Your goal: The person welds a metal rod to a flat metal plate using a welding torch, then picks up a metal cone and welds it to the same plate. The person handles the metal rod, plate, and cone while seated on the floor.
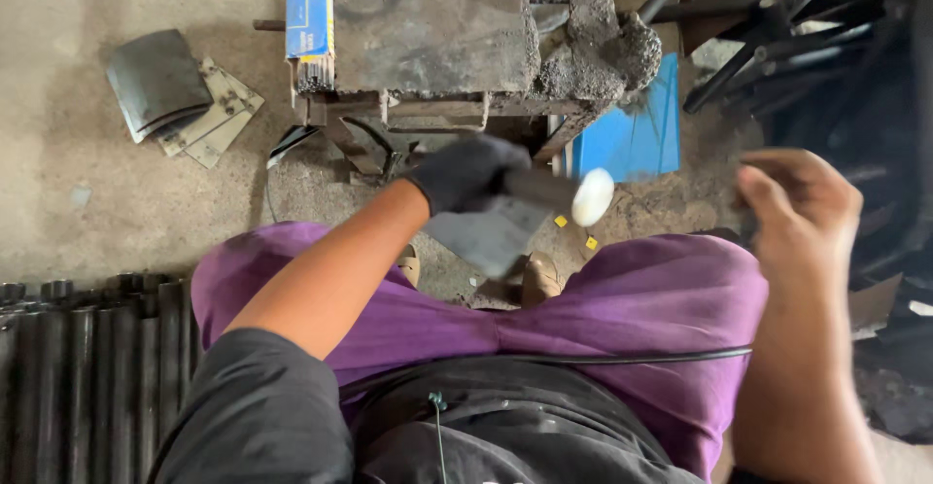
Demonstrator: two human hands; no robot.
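Observation:
My left hand (466, 173) wears a dark glove and is closed around a dark handle with a white rounded end (593, 196); a grey flat piece (491, 236) blurs just under it. My right hand (802, 202) is bare and hangs to the right over my knee, fingers curled and blurred; whether it holds anything is unclear. Both hands hover above my purple trousers (603, 319), in front of a rough, slag-crusted metal block (437, 27).
Several dark metal pipes (87, 367) lie stacked at lower left. Flat metal plates (185, 95) rest on the concrete floor at upper left. A blue box (309, 8) leans on the block; a blue sheet (637, 134) lies beside it. Black rods (777, 37) pile at upper right.

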